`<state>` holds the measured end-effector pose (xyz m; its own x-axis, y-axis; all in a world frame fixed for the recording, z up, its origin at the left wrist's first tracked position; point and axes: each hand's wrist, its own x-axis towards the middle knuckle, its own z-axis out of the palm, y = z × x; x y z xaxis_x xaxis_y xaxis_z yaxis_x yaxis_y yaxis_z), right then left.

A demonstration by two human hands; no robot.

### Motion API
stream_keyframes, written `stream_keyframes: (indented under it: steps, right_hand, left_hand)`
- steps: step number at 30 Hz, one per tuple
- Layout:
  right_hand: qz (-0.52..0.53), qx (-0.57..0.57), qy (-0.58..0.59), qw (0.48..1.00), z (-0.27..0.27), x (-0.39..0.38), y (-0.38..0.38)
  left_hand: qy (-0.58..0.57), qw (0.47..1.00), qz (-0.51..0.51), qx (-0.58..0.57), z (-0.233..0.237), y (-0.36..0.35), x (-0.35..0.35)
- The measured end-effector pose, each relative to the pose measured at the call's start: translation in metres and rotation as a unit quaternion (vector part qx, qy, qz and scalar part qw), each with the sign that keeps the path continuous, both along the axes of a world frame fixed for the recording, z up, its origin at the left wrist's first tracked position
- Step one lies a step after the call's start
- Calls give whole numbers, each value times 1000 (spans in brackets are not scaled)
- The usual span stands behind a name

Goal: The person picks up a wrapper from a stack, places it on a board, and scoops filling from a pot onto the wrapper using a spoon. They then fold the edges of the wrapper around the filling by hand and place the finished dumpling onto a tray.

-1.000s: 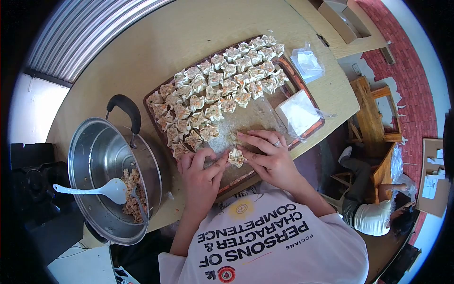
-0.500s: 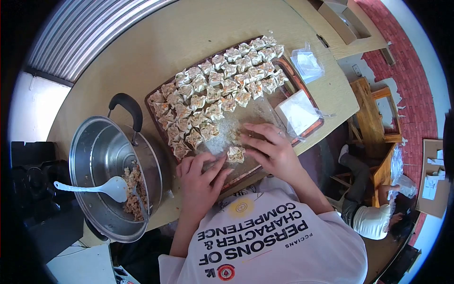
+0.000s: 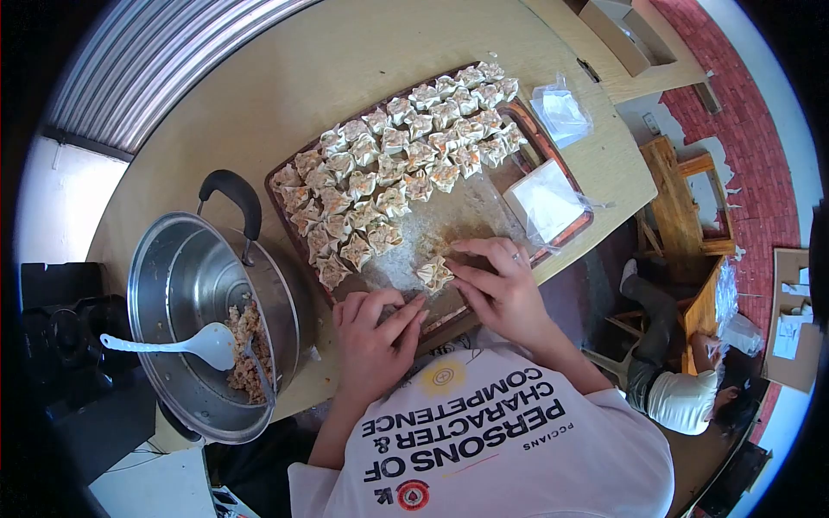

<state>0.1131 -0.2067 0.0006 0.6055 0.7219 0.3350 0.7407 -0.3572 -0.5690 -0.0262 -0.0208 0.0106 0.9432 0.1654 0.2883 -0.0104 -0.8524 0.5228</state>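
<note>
A single filled dumpling (image 3: 434,274) stands on the near part of the floured tray (image 3: 406,293). My right hand (image 3: 503,285) has its thumb and fingers at the dumpling's right side, pinching its edge. My left hand (image 3: 376,337) is to the lower left at the tray's near edge, fingers bent and apart, holding nothing. Rows of filled dumplings (image 3: 378,173) cover the far and left parts of the tray. On the tray's right side lies a stack of white wrappers (image 3: 546,203) in clear plastic.
Left of the tray stands a steel pot (image 3: 186,285) with meat filling (image 3: 248,345) and a white ladle (image 3: 207,345). Another plastic packet (image 3: 561,112) lies beyond the tray. A cardboard box (image 3: 626,39) is at the upper right. Another person (image 3: 682,401) is at the right.
My right hand has closed in on the single dumpling, which now looks tilted and turned. My left hand has drawn slightly back from it, toward my body.
</note>
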Motion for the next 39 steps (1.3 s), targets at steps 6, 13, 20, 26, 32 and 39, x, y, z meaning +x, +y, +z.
stream_keyframes:
  steps: [6, 13, 20, 26, 32, 39]
  right_hand:
    - [23, -11, 20, 999, 7, 4, 1]
    - [29, -11, -12, 999, -4, 2, 2]
    - [64, -16, 16, 998, 5, 14, 3]
    - [99, -16, -3, 995, 3, 17, 4]
    - [106, -15, -11, 994, 2, 19, 5]
    - [108, -18, -10, 994, 7, 20, 5]
  left_hand:
    - [10, 998, 63, -9, 6, 2, 16]
    - [8, 997, 32, -66, -5, 9, 23]
    - [-6, 999, 7, -41, -1, 12, 23]
    - [-2, 1000, -2, -28, -4, 12, 22]
    - [7, 1000, -5, -15, -6, 13, 21]
    - [8, 1000, -7, -9, -7, 13, 20]
